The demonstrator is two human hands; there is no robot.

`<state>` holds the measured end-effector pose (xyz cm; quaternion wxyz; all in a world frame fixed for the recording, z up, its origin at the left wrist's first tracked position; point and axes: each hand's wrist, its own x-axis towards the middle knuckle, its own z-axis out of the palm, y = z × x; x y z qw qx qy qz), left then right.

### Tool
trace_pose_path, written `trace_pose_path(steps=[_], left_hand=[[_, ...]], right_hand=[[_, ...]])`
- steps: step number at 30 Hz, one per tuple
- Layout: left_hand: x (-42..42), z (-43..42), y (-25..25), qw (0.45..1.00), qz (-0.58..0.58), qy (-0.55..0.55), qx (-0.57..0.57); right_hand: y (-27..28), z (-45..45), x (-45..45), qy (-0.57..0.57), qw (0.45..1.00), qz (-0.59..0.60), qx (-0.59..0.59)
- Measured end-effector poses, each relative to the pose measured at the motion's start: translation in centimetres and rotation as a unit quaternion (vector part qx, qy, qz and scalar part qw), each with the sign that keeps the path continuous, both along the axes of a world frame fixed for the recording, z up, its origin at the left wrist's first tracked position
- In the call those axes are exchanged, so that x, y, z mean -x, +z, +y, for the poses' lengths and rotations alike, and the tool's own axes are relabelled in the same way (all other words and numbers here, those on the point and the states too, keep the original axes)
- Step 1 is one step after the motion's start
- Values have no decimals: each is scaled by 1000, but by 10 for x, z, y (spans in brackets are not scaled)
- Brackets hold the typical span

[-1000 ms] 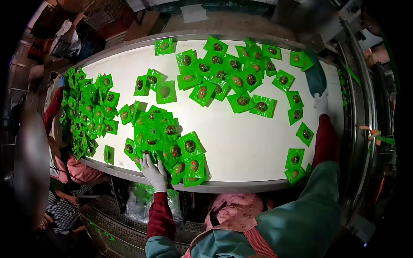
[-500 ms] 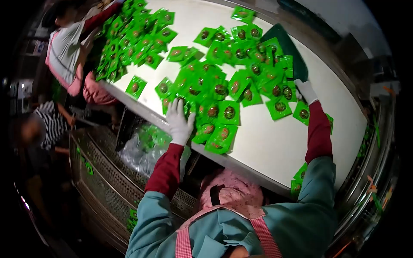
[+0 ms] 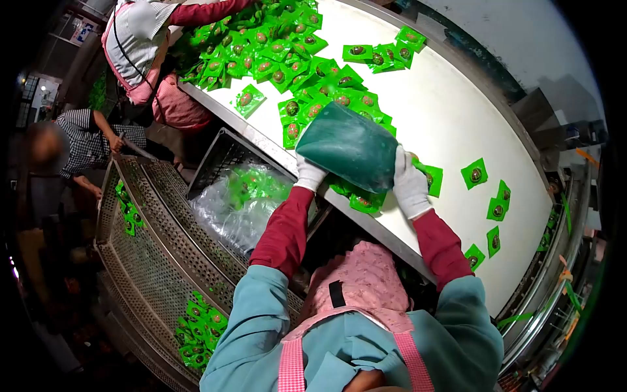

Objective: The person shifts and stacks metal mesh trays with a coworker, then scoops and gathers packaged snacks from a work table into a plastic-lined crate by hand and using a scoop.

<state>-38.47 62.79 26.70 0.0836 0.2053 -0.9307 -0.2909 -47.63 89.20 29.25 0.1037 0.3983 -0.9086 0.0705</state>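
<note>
**Both hands on green scoop, sachets packed round it**

Dark-green curved scoop (image 3: 349,147) is tilted over the near edge of the white worktop (image 3: 457,124), among green sachets (image 3: 277,77). Left hand (image 3: 309,174) and right hand (image 3: 411,183), both gloved: each grip is closed on the scoop, 1 per side. More sachets lie below its near rim and beside the right hand; about 5 are scattered farther right.

Risks (judged): slick packs near the edge could slide off if the scoop pushes them toward the body. Some may land outside the clear plastic bag (image 3: 228,212) below. Pressing down could pinch or crush packs under the rim; an uneven tilt could spill any inside, contents not visible.

Text: red print on sachets, too small to read. Wall sheet (image 3: 82,31), upper left, illegible. No brand readable.
</note>
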Motion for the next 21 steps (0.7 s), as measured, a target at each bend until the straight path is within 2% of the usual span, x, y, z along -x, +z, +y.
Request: trace_pose_path(steps=[1,2,3,4,5,6,7,8,10,12,13,15,17,19,21], left_hand=[[0,-5,-1,998,-37,-24,-53],[1,-9,-2,991,125,19,35],[2,-13,-5,951,278,60,119],[3,-28,-5,950,284,71,106],[7,-42,-4,948,292,85,89],[14,-56,0,943,309,95,73],[24,-74,-3,947,291,104,90],[35,-93,-5,954,273,95,76],[55,-109,-14,962,253,85,56],[73,-115,-26,986,153,71,12],[75,-103,-20,986,113,80,89],[79,-87,-10,986,101,95,97],[78,-74,-4,987,94,110,76],[78,-58,-1,987,85,124,64],[82,-42,1,988,79,127,41]], right_hand=[[14,7,-5,-15,999,-41,19],[31,18,-9,-76,983,-164,28],[50,35,-12,-60,985,-124,104],[68,51,-11,-36,962,-146,226],[89,70,-12,-132,899,-304,287],[110,89,-13,-244,798,-422,355],[104,136,8,-208,832,-429,284],[126,162,10,-242,824,-451,244],[138,238,14,-354,726,-560,185],[154,294,14,-474,631,-605,106],[165,295,7,-482,604,-629,85],[166,278,10,-459,547,-694,93],[163,205,25,-376,570,-729,50],[147,143,34,-285,535,-793,62],[121,88,41,-279,551,-785,47]])
